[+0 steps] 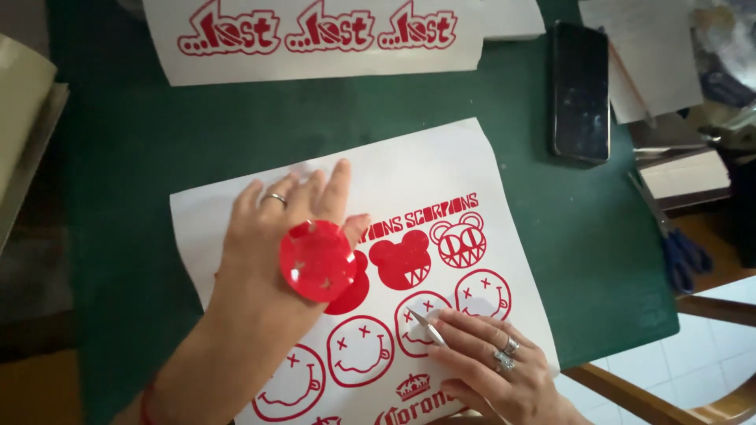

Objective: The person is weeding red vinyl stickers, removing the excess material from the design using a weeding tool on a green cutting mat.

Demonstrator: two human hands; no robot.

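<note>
My left hand (272, 228) lies flat, fingers spread, on a white sheet (441, 157) printed with red vinyl designs: bear heads, round faces and lettering. A peeled red vinyl disc (316, 261) is stuck to the back of that hand. My right hand (488, 362) holds a thin silver weeding tool (427, 327) like a pen. Its tip rests on one of the round red faces (421, 323) near the sheet's lower right.
A green cutting mat (551, 236) covers the table. A second white sheet with red lettering (315, 39) lies at the top. A black phone (580, 90), papers (638, 55) and blue-handled scissors (673, 244) sit at the right. The table edge is at lower right.
</note>
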